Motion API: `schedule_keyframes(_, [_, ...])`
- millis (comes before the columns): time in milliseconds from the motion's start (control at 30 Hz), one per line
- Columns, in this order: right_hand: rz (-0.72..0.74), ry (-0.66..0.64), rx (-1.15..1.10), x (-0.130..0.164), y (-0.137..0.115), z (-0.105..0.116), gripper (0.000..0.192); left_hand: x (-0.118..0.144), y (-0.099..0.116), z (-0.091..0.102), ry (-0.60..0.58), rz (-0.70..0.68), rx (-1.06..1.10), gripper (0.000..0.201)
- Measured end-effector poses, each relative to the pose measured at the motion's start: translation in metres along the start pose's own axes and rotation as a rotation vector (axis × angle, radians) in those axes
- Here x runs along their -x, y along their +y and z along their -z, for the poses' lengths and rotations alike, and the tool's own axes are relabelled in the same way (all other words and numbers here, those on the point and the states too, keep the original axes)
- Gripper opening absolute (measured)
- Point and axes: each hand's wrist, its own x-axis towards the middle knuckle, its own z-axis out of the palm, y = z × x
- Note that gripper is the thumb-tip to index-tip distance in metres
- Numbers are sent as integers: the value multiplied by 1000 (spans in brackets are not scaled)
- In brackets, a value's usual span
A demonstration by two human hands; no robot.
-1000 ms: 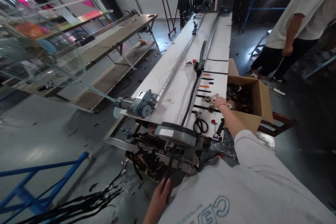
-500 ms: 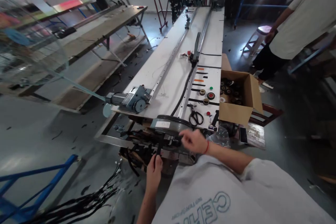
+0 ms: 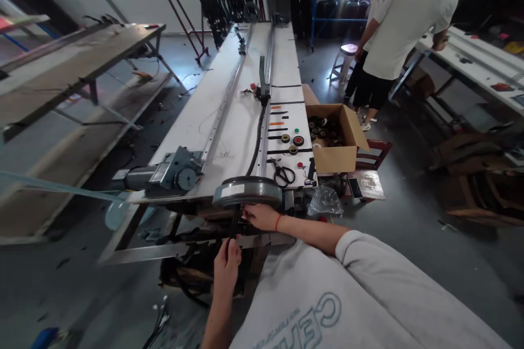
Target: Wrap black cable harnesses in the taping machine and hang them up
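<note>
Your right hand [image 3: 262,216] has left the tape rolls [image 3: 291,144] by the box [image 3: 339,142] and now sits under the wheel [image 3: 247,192]. Your left hand [image 3: 227,259] has risen, pinching the black strap [image 3: 233,222] below it.

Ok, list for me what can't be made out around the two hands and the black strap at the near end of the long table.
Head view:
- Left hand: closed around the black strap; its palm side is turned away.
- Right hand: fingertips lie under the round wheel; what they touch is hidden.
- Strap's lower run: lost in the dark clutter under the table.
- Cardboard box: the small rolls inside are too small to identify.
- Scissors: only their outline reads.
</note>
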Motion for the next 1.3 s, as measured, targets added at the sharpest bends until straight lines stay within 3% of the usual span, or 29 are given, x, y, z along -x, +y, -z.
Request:
schedule_keyframes(100, [-3, 34, 81, 2, -6, 2, 12, 0, 2, -1, -17, 0, 15, 69])
schedule_keyframes(233, [-64, -83, 133, -1, -2, 5, 30, 1, 8, -3, -40, 5, 47, 64])
schedule_keyframes(300, [-13, -96, 128, 2, 5, 4, 25, 2, 8, -4, -64, 6, 56, 62])
schedule_keyframes(467, [196, 50, 61, 14, 30, -2, 19, -5, -1, -5, -134, -13, 34, 56])
schedule_keyframes(567, [309, 28, 95, 14, 38, 2, 21, -12, -11, -5, -151, -62, -99, 46])
schedule_keyframes(700, [476, 14, 148, 4, 29, 12, 27, -16, -24, -7, -119, -134, -423, 30])
schedule_keyframes(867, [572, 19, 74, -6, 16, 16, 37, -16, -29, -12, -133, -150, -582, 31])
schedule_keyframes(1100, [609, 119, 26, -14, 1, 13, 36, -5, -18, -23, -31, -159, -761, 38])
schedule_keyframes(1200, [601, 163, -41, -5, -3, 14, 37, -4, -16, -23, -48, -170, -700, 34])
schedule_keyframes(1300, [546, 202, 48, 9, 6, 18, 34, -5, -15, -21, -80, -171, -637, 31])
